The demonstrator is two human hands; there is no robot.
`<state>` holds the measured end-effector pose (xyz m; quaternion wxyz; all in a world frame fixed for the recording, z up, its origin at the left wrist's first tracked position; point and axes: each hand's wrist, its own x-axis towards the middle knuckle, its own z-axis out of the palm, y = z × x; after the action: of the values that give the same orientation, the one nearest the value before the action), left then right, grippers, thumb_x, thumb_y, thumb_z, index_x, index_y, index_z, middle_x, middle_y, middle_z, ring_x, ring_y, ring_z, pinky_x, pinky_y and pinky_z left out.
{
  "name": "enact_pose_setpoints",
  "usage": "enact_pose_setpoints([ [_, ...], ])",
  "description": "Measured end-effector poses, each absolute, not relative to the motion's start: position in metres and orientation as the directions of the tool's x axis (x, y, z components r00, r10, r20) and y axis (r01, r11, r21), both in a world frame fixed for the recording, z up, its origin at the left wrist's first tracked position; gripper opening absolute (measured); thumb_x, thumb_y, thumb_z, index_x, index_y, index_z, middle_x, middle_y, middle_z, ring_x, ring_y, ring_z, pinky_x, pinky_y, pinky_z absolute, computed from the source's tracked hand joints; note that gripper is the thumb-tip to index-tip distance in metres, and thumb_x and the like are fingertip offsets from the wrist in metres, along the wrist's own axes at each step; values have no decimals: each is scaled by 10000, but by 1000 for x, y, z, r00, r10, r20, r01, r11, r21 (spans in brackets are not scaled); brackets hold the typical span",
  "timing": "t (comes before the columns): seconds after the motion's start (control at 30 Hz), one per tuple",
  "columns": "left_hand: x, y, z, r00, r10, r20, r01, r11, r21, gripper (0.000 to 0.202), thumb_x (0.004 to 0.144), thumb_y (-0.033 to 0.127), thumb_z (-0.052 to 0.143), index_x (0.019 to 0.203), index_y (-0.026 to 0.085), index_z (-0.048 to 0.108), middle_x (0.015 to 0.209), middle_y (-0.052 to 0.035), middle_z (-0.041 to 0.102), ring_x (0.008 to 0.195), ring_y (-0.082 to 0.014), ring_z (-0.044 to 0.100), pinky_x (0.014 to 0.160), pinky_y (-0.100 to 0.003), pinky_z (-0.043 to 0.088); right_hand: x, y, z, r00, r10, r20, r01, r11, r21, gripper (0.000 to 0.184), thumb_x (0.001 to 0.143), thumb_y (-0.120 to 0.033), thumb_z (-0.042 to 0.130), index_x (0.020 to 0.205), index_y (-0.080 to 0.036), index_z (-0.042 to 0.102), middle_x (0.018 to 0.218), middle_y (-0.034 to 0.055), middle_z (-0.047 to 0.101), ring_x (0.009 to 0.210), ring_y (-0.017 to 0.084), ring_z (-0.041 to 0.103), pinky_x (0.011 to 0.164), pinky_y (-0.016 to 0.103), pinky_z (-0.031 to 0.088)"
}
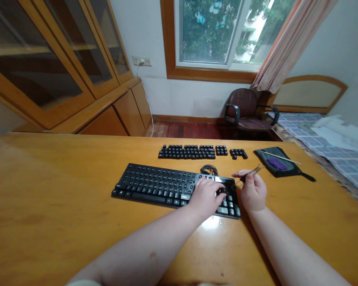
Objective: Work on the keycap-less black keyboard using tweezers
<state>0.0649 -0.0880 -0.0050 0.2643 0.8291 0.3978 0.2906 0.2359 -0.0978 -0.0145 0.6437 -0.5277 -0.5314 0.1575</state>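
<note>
Black computer keyboard [159, 184], bare of keycaps across much of its upper rows, lies slightly aslant on the table [62, 206], probably so its keys are within easy reach. From its middle, the left hand [206, 195] is at three o'clock, laid over the board as if steadying it; thumb and fingers curl above the number pad, and whether that grip pinches a keycap I cannot tell. Farther out at three, the right hand [254, 193] has its grip closed on what looks like a wire keycap puller [258, 168], its prongs angled up, seemingly clear of the keys. At two o'clock, a cable [209, 170] sits coiled, presumably for tidiness. Toward twelve and one, loose keycaps [186, 152] stand in grouped rows, perhaps so their layout remains readable. Between two and three, a dark pouch [289, 172] bears a purple cloth [277, 164] and pale stick [286, 158], set aside yet reachable.
</note>
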Motion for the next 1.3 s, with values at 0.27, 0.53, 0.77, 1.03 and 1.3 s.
enact_pose_setpoints([
  [0.27,64,-82,-7,446,850,279,559,-508,655,170,813,244,579,957,213,666,835,-35,672,816,-185,574,793,-318,439,243,-95,1,-269,819,507,607,553,-571,172,819,-290,590,963,-236,669,932,68,637,859,183,616,764,324,522],
  [0.53,64,-82,-3,466,838,283,556,-527,643,206,862,269,505,995,232,658,832,-32,672,805,-181,578,765,-303,437,246,-93,-2,-372,793,483,604,601,-523,246,784,-338,639,1010,-247,673,926,67,673,852,182,643,772,311,543],
  [0.77,65,-83,1,469,844,261,569,-515,641,267,889,330,447,1045,215,630,880,-45,676,843,-198,583,782,-329,432,247,-93,-3,-338,810,480,655,568,-498,186,844,-282,556,973,-231,681,888,59,697,803,162,658,749,288,544],
  [1.03,64,-86,5,456,859,234,541,-476,693,281,889,329,435,1050,214,634,993,-35,678,938,-206,572,866,-360,404,281,-79,-7,254,899,358,918,-109,-380,261,774,-327,568,964,-187,680,893,87,699,807,225,641,711,313,488],
  [1.3,64,-86,7,472,852,226,527,-478,703,272,891,320,427,990,223,661,950,-25,691,904,-200,580,832,-353,407,297,-65,-18,457,880,131,872,-414,-262,252,781,-338,516,925,-240,699,928,65,687,820,217,614,623,265,405],
])
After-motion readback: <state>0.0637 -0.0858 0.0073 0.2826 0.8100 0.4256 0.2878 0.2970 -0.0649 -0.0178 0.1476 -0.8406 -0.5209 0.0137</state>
